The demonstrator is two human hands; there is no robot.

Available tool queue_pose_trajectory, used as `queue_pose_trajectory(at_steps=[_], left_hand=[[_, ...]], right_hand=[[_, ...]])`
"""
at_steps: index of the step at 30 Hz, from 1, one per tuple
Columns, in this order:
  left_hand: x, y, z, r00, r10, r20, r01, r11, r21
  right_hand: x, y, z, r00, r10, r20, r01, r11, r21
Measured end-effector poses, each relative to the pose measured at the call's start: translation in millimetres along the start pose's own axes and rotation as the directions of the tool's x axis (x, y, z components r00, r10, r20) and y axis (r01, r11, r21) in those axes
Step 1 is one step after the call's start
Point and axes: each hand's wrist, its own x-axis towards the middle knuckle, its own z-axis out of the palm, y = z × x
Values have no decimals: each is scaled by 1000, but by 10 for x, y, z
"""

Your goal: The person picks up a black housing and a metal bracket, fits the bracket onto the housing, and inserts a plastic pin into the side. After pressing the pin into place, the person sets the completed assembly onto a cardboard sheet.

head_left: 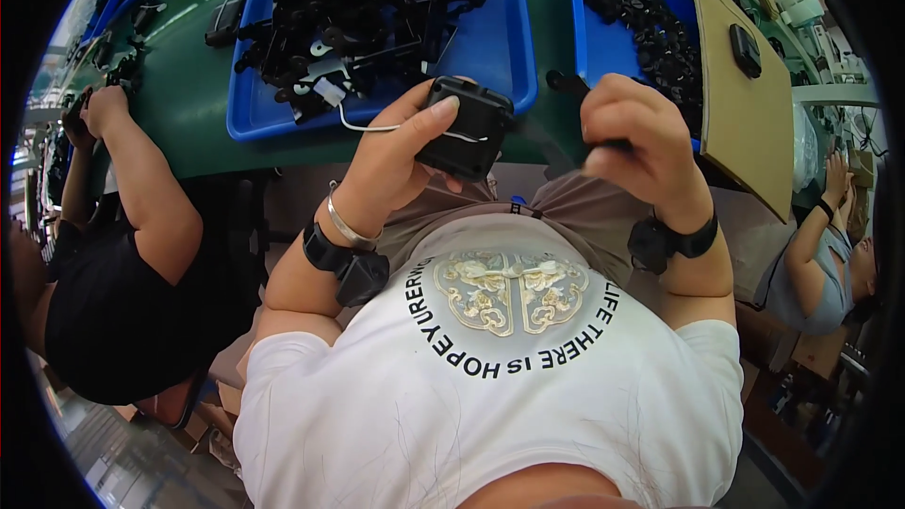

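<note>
My left hand (391, 151) grips a black box-shaped device (459, 155), its thumb pressed on the near face. A thin white cable (363, 125) with a white connector (328, 90) trails from the device to the left, over the edge of the blue tray. Level with it, my right hand (641, 132) is closed around a black part with a rounded end (567, 85), which sticks out past the fingers toward the left. Most of that part is hidden in the fist, so its kind is unclear. A faint blurred strip shows between the device and the right hand.
A blue tray (525, 47) heaped with black brackets and parts (349, 19) stands on the green table (193, 57). Further right is a second blue tray (583, 38) of small black pieces, with a cardboard sheet (745, 123) leaning there. Co-workers sit on both sides.
</note>
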Motion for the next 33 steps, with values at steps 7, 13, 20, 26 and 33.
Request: queue_pose_trajectory(at_steps=[7, 13, 20, 26, 33], left_hand=[[10, -28, 94, 996, 75, 51, -82, 983, 165], [-17, 12, 153, 988, 119, 100, -147, 930, 337], [74, 30, 102, 994, -97, -56, 111, 926, 361], [108, -8, 85, 997, -75, -13, 71, 864, 499], [131, -4, 101, 996, -82, 40, 56, 896, 441]], right_hand=[[-56, -344, 144, 968, -196, 156, 234, 927, -293], [-78, -343, 242, 963, -197, 182, 252, 894, -369], [-88, -251, 306, 966, -181, 185, 227, 936, -270], [-138, -180, 381, 978, -139, 157, 166, 970, -178], [-144, -148, 480, 988, -140, 67, 152, 960, -235]])
